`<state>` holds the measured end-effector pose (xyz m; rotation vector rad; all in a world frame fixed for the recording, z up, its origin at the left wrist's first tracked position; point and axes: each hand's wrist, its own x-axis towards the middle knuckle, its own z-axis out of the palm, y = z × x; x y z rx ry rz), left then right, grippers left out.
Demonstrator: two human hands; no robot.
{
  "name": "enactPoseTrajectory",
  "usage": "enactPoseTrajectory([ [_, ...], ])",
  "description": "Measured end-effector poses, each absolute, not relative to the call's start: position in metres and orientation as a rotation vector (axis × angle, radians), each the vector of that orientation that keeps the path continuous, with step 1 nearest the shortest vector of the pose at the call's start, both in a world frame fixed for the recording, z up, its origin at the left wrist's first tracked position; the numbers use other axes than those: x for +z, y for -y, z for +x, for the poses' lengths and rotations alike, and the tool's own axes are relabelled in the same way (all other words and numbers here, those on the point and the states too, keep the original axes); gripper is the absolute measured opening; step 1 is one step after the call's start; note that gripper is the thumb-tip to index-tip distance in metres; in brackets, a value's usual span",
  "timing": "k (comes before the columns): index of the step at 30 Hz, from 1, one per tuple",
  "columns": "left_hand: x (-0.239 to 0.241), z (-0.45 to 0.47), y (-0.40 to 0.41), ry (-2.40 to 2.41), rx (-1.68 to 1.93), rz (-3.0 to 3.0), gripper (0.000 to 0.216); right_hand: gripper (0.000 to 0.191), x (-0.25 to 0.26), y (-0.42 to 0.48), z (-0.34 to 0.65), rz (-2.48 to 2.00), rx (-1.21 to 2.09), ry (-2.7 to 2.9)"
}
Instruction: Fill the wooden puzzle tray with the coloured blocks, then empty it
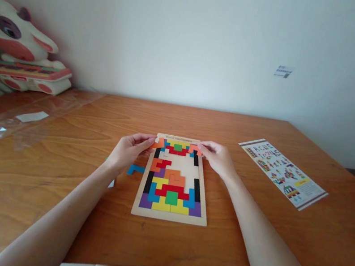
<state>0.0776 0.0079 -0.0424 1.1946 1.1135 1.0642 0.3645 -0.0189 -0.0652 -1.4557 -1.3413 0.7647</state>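
A wooden puzzle board [169, 216] lies flat in front of me, filled in part with coloured block pieces. Over its far left corner, my left hand [129, 148] pinches an orange puzzle piece [160, 142] between thumb and fingers. At the far right corner my right hand [218, 159] grips another orange piece [193, 148] by its outer end. Bare pale wood shows in the board's middle and right. More orange pieces [171, 178] and a red piece [164, 163] sit on the board. Left of it, a blue piece [135, 169] rests on the table, near my left wrist.
The brown wooden table [105, 239] meets a pale wall. A printed leaflet [283, 172] lies to the right. On the left are clear plastic wrapping [62, 107], a white paper slip [32, 116] and a cow-shaped toy keyboard [24, 48]. Small pieces are partly hidden behind my left forearm.
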Motion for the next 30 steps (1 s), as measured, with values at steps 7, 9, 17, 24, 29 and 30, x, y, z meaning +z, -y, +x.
enactPoseTrajectory([
  [7, -0.041, 0.066, -0.013, -1.308, 0.996, 1.548, 0.044, 0.032, -0.069, 0.015, 0.372, -1.454, 0.831, 1.108],
  [9, -0.038, 0.068, -0.009, -1.240, 0.913, 1.636, 0.044, 0.033, -0.070, 0.014, 0.371, -1.467, 0.833, 1.131],
  [17, -0.046, 0.070, -0.006, -1.215, 0.846, 1.722, 0.033, 0.032, -0.068, 0.017, 0.368, -1.461, 0.797, 1.206],
  [24, -0.047, 0.064, -0.010, -1.244, 0.833, 1.834, 0.029, 0.038, -0.069, 0.015, 0.365, -1.403, 0.825, 1.187],
  [29, -0.045, 0.065, -0.007, -1.175, 0.679, 1.981, 0.033, 0.040, -0.072, 0.014, 0.365, -1.394, 0.814, 1.212],
  [30, -0.045, 0.065, -0.007, -1.144, 0.645, 2.003, 0.032, 0.040, -0.073, 0.014, 0.365, -1.390, 0.809, 1.219],
])
